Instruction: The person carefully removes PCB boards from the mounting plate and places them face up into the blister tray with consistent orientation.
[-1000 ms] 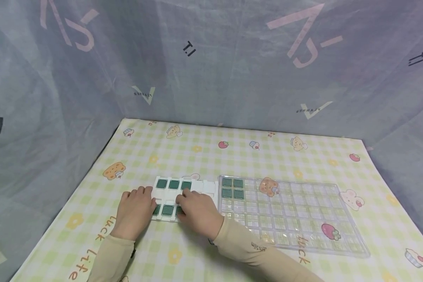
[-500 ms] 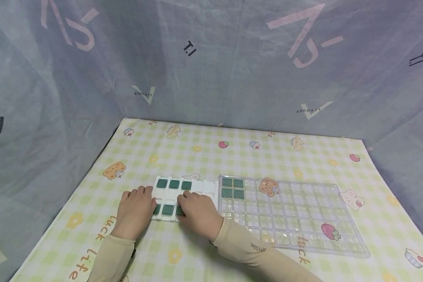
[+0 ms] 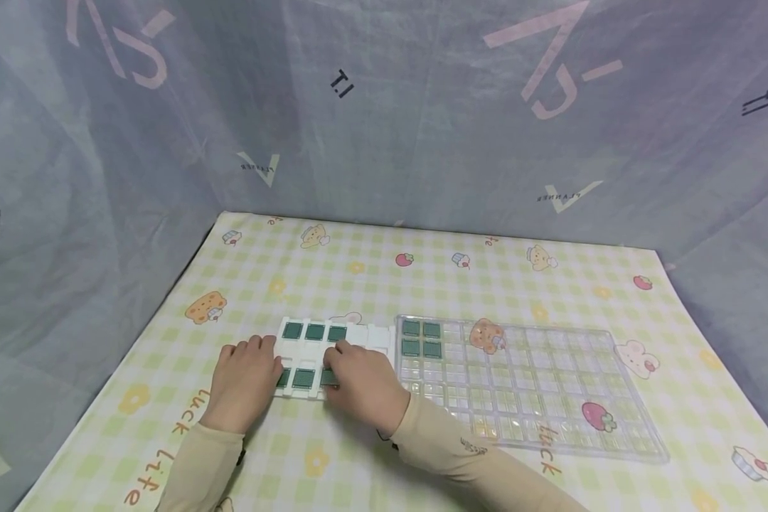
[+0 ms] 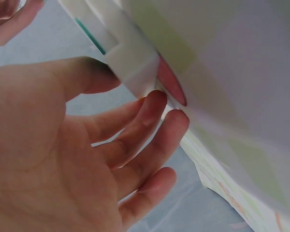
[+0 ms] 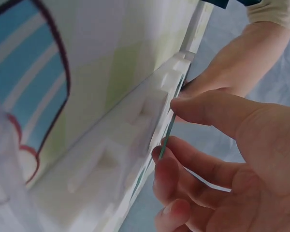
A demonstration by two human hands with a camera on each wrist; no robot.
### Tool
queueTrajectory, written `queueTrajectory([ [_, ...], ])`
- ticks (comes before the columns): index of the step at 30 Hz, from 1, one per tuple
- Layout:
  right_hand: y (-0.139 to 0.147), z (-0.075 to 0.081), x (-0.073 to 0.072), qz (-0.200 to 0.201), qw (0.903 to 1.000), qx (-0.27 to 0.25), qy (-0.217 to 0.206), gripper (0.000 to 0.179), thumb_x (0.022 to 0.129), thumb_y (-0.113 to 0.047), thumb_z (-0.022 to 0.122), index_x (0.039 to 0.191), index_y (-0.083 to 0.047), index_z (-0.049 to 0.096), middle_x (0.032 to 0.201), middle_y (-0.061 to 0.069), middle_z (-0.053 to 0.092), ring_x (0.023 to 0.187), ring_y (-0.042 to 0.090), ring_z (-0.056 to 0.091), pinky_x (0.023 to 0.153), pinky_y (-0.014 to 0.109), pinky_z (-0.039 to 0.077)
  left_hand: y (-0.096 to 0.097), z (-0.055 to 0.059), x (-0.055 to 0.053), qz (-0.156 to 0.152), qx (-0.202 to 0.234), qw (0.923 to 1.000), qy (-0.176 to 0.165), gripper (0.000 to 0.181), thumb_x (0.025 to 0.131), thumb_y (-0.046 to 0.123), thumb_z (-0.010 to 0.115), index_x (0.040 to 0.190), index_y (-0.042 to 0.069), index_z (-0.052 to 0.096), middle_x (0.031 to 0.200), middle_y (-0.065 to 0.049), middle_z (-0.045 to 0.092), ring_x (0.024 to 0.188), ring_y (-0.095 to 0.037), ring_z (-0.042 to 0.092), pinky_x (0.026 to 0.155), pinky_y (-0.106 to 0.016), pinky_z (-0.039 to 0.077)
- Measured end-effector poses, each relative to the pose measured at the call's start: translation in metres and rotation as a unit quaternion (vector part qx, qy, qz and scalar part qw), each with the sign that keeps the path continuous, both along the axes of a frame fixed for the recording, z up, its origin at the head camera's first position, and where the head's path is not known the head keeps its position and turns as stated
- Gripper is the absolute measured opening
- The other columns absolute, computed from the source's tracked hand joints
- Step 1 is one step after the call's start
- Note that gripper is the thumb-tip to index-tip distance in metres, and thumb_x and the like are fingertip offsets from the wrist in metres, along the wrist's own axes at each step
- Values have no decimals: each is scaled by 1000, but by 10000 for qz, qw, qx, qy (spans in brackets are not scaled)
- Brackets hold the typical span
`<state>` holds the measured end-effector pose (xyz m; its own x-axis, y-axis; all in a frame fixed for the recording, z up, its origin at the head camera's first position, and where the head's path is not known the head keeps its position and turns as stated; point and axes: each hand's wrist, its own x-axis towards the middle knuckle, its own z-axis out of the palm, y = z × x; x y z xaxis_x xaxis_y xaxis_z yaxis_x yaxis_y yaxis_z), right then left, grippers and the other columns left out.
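Note:
A white tray (image 3: pixel 302 351) lies flat on the table with small green circuit boards in its far and near rows. At its left end my left hand (image 3: pixel 246 384) holds the tray; the left wrist view has the thumb and fingertips around its end (image 4: pixel 133 65). My right hand (image 3: pixel 370 385) is over the tray's near right part, pinching a green circuit board (image 3: pixel 329 377) between thumb and fingers. From the right wrist, that board (image 5: pixel 168 133) appears edge-on, tilted at the tray's surface. The right hand hides part of the tray.
A clear compartmented plastic tray (image 3: pixel 531 370) lies right of the white tray, with several green circuit boards (image 3: pixel 422 338) in its far left cells. A checked cloth (image 3: pixel 384 284) covers the table. Grey fabric (image 3: pixel 384 128) hangs behind and at both sides.
My right hand has shifted slightly, and more of the circuit board at its fingertips shows. My left hand stays at the tray's left end. The head view has tilted a little.

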<state>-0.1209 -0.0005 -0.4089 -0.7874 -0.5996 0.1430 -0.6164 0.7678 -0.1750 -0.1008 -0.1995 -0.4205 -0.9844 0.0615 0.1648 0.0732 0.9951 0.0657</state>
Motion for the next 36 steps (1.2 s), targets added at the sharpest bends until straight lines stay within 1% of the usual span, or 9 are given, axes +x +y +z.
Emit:
queueTrajectory([
  [7,8,2,-1,-54,9998,-87,-170,20,84,-24,80,100,-17,73,88,-4,65,69,8,61,53,20,42,0,0,-1,77,10,9999,-154,36,98,18,64,125,-6,64,110,-22,69,97,-38,66,89,-53,45],
  [15,24,8,-3,-152,9988,-179,-439,22,85,-24,79,106,-18,74,91,-3,66,64,6,54,49,18,35,0,1,-1,102,56,9996,-275,37,98,19,64,126,-6,63,110,-22,69,97,-38,66,90,-54,45],
  [18,32,9,-3,-250,9985,-194,-455,23,85,-24,79,107,-19,74,93,-2,66,63,6,51,47,19,34,-1,1,-2,94,77,9995,-290,37,98,19,63,126,-6,63,110,-22,68,98,-38,65,90,-54,45],
  [25,53,7,-4,-582,9966,-283,-519,23,85,-23,79,107,-19,74,91,-2,63,62,6,47,49,20,34,-1,0,-3,21,38,9997,-219,37,98,20,64,125,-6,64,111,-22,69,98,-38,66,90,-54,45],
  [27,59,6,-5,-690,9957,-284,-545,23,85,-24,80,107,-18,74,91,-2,63,61,6,47,48,21,35,-1,0,-3,27,26,9997,-229,37,98,20,64,126,-6,64,111,-22,69,98,-38,66,89,-54,46],
  [36,89,1,-10,-1119,9914,-349,-580,24,83,-26,84,103,-19,74,90,-5,63,67,6,51,55,23,44,-1,1,-2,102,20,9995,-282,38,98,20,63,126,-6,63,112,-22,69,99,-38,66,89,-53,45],
])
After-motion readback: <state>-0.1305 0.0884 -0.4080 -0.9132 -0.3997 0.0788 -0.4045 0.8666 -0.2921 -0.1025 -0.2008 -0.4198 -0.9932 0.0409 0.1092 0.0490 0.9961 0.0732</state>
